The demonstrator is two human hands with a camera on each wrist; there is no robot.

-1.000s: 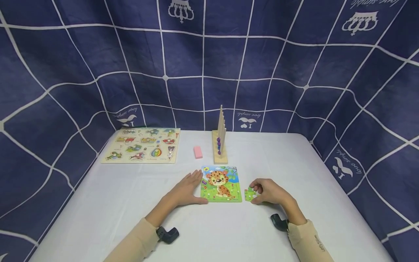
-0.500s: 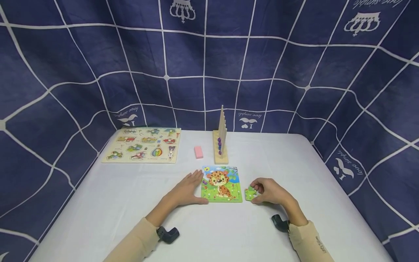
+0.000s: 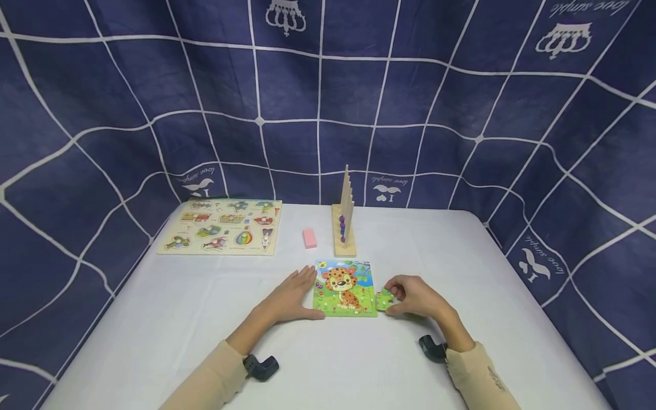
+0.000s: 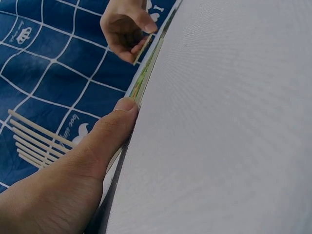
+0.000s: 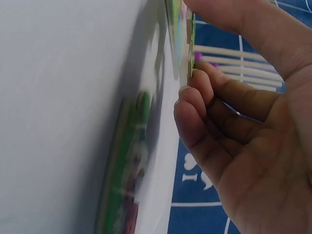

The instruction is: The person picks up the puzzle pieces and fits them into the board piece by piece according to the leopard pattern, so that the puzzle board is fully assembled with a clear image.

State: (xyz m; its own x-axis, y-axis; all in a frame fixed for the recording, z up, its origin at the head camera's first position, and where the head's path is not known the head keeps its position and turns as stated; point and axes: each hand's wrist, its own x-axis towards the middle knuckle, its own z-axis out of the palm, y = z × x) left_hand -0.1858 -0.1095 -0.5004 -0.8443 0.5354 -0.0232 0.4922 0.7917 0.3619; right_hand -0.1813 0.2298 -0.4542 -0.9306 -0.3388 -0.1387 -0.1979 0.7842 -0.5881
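A square jigsaw puzzle (image 3: pixel 344 288) with a leopard cub picture lies flat on the table. Along its left side rests my left hand (image 3: pixel 292 297), fingers spread, the thumb at the near left corner; in the left wrist view that thumb (image 4: pixel 109 131) touches the puzzle's edge. My right hand (image 3: pixel 417 296) pinches a green puzzle piece (image 3: pixel 383 300) between thumb and fingers, right beside the puzzle's right edge. The right wrist view shows the piece (image 5: pixel 191 46) nearly edge-on in the right hand (image 5: pixel 243 126); whether it touches the puzzle cannot be told.
Behind the puzzle stand a wooden base with upright pegs and purple beads (image 3: pixel 344 228) and a pink block (image 3: pixel 310 238). A wooden picture board (image 3: pixel 220 228) lies at the back left of the white table (image 3: pixel 328 364). A blue checked cloth (image 3: pixel 287 142) hangs behind.
My right hand has moved a little left with the puzzle piece, bringing it up to the puzzle's right edge. The left hand stays in place.
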